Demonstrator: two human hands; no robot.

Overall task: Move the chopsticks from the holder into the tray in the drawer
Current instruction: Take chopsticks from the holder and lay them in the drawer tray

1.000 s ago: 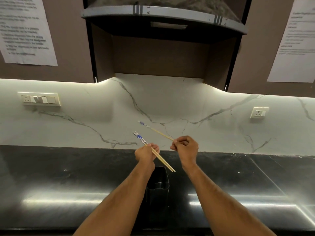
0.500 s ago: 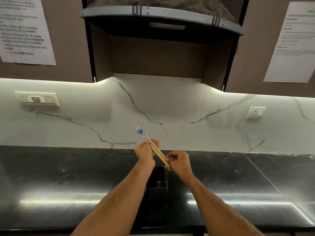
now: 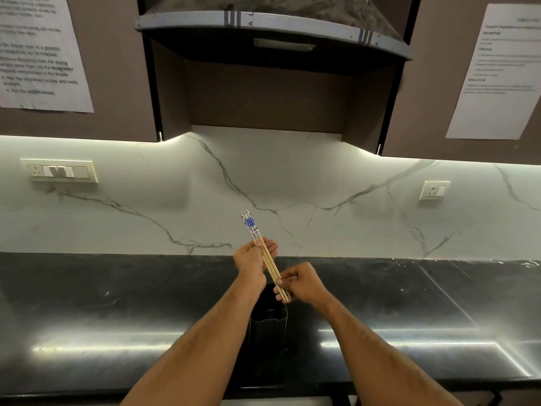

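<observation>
— Above the black holder (image 3: 268, 320), out of it already: chopsticks (image 3: 265, 253) bunched in a slanted bundle, patterned blue-and-white ends up and away, plain tips down toward the body.

— Held how?

— Left hand (image 3: 253, 263) wrapped round the middle of the bundle, fingers curled on it. Right hand (image 3: 301, 284) pinching the lower tips between thumb and fingers. Both grasping, neither slack.

— Step in hand?

— Looks like squaring the sticks into one tidy bunch just after lifting them clear. Holder standing on the dark countertop (image 3: 117, 303), directly beneath the wrists, seemingly with nothing left in it, though hard to be sure of the inside.

— And next?

— Carrying the bundle down to the drawer. No drawer or tray in view, so probably below the counter edge, out of frame. Calls for keeping the sticks parallel, lowering both hands together, then laying them flat lengthwise in the tray.

— Risk?

— Loose pinch at the tips, sticks fanning apart on the way down.
</observation>
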